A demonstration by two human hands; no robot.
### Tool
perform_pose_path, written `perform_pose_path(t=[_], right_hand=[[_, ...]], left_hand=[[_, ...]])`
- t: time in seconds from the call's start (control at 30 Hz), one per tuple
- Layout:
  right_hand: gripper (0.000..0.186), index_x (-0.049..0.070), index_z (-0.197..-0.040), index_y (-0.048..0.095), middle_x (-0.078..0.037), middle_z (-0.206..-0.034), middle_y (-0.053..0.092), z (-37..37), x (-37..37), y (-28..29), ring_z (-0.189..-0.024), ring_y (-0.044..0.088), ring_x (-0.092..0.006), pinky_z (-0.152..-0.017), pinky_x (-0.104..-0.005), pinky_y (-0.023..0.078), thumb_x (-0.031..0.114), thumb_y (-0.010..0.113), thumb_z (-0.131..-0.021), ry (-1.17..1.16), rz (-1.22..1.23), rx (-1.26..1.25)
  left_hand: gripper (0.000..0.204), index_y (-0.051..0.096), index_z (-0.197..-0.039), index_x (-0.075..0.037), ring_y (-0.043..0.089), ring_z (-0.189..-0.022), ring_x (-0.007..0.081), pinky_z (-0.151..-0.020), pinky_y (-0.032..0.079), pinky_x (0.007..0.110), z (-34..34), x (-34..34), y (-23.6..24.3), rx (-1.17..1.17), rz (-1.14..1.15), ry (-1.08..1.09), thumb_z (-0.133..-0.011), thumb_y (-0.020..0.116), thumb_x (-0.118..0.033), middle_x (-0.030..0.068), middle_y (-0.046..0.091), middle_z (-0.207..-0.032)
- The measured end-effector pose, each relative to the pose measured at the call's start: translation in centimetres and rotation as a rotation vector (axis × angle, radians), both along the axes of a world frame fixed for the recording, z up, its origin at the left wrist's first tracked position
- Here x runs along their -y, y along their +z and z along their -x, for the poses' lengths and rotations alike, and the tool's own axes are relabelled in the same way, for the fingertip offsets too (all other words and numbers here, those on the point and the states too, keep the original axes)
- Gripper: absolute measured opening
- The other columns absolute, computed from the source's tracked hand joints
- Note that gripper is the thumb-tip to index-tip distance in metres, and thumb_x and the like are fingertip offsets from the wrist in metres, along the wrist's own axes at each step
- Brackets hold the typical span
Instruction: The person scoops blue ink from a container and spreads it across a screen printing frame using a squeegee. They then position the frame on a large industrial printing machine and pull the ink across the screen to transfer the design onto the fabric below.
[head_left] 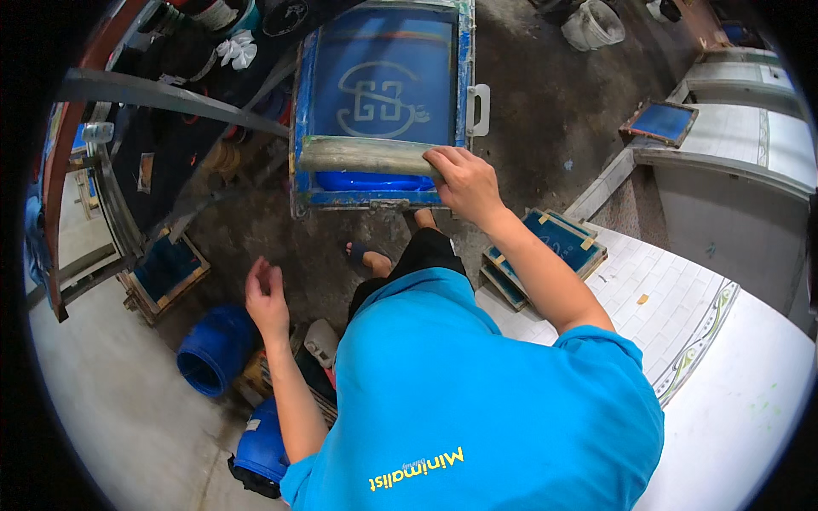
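A blue screen-printing frame (467, 51) lies flat ahead of me, its mesh showing a pale round emblem. A long grey squeegee (362, 156) lies across the near part of the mesh, with a band of blue ink (371, 180) just below it. My right hand (464, 180) grips the squeegee's right end. My left hand (267, 298) hangs free at my side with loose, slightly curled fingers, holding nothing, above a blue plastic drum (215, 349). My blue shirt fills the lower middle of the view.
Smaller blue screen frames lean at the right (554, 247), on the left floor (166, 271) and on a far ledge (660, 122). White tiled ledges (673, 298) run along the right. A dark metal rack (128, 153) stands left. A white bucket (592, 24) sits far back.
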State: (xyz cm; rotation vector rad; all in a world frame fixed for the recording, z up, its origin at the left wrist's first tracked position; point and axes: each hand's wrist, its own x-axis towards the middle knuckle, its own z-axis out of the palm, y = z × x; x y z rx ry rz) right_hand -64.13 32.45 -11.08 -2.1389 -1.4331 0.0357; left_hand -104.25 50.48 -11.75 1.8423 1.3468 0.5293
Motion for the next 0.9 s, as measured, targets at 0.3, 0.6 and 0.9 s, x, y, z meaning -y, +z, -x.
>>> perform_pose_path(t=[0.3, 0.6, 0.9], right_hand=[[0.029, 0.01, -0.107, 0.063, -0.003, -0.103, 0.067, -2.0, 0.8, -4.4, -0.098, 0.068, -0.0236, -0.079, -0.0362, 0.056, 0.004, 0.067, -0.08, 0.016, 0.001, 0.104], [0.028, 0.012, -0.105, 0.066, -0.004, -0.093, 0.067, -1.6, 1.3, -0.7, -0.087, 0.069, -0.024, -0.072, -0.0386, 0.056, 0.009, 0.07, -0.078, 0.082, 0.155, -0.066], [0.026, 0.012, -0.104, 0.064, -0.003, -0.095, 0.064, -2.1, 1.1, -0.7, -0.092, 0.066, -0.0222, -0.076, -0.0364, 0.053, 0.009, 0.069, -0.079, 0.069, -0.024, 0.095]], left_hand=[[0.036, 0.066, -0.128, 0.0, 0.067, -0.112, 0.0182, -0.096, 0.052, 0.031, -8.3, 0.9, 3.5, -0.016, 0.09, -0.085, -0.101, 0.071, -0.022, 0.0113, 0.07, -0.122], [0.049, 0.063, -0.134, -0.001, 0.061, -0.124, 0.0283, -0.106, 0.048, 0.039, -13.2, 2.0, 8.9, -0.093, -0.263, -0.396, -0.096, 0.077, -0.027, 0.0158, 0.061, -0.137], [0.048, 0.067, -0.129, -0.003, 0.059, -0.126, 0.034, -0.105, 0.048, 0.044, -23.2, 1.4, 12.4, -0.042, -0.502, -0.632, -0.089, 0.081, -0.025, 0.0173, 0.061, -0.138]])
